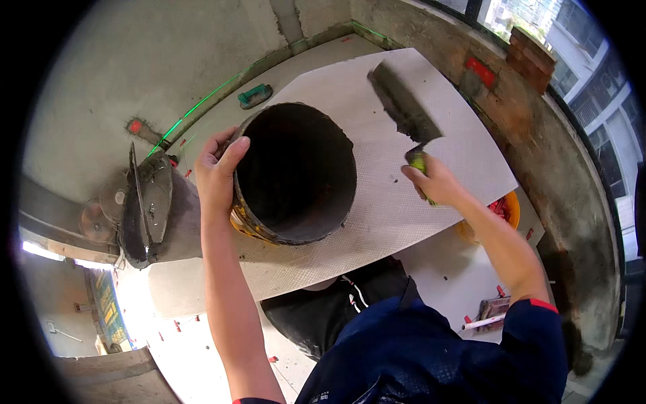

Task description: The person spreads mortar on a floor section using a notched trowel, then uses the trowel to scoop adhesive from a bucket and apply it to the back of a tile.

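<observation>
Beneath raw concrete walls [222,40], reaching far over a pale textured slab [404,209] with the left arm [229,283], pinching a dark bucket [316,209] at its left rim with the left hand [219,172]; right of it, bending the right arm [508,256] inward, wrapping the right hand [437,183] tightly round a green-handled trowel [404,101], blade-tip pointed far and left.

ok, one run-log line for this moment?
left hand: gripping dark bucket by rim | right hand: holding trowel by handle, blade over pale textured slab, contact unclear | yellow bucket: red pieces inside
</observation>
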Motion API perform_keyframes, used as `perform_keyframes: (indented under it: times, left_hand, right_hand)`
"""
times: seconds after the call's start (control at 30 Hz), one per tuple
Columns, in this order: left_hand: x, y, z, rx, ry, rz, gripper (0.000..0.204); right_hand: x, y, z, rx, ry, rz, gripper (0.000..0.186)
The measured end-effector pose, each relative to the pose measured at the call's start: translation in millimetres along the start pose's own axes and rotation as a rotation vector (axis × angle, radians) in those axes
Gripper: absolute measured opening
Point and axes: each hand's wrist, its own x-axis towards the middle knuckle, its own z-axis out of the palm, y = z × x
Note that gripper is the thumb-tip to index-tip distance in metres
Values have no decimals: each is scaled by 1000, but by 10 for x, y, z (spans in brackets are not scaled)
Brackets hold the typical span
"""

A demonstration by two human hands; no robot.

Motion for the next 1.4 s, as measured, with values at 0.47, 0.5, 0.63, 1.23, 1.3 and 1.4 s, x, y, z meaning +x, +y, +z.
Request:
perform_keyframes:
  times: [0.47,0.5,0.63,1.23,1.3,1.4]
  left_hand:
    - [-23,-8,-371,-15,16,22,54]
    - [-30,29,-315,2,8,31,53]
    - [-14,-12,-292,-8,-75,-16,52]
    - [-130,22,74,29,-313,5,54]
    - [-150,64,-74,15,-286,21,53]
    - [-193,29,-174,-28,-247,40,54]
  right_hand:
    - [-243,-895,-150,-503,-138,-550,47]
    - [-175,-948,-64,-444,-241,-637,48]
    - [278,-1533,392,-21,-780,117,39]
    - [-133,-1529,1651,-1631,-250,-790,24]
    - [-30,-1581,1300,-1393,-479,-778,27]
    - [-46,-1769,903,-1333,-548,-607,27]
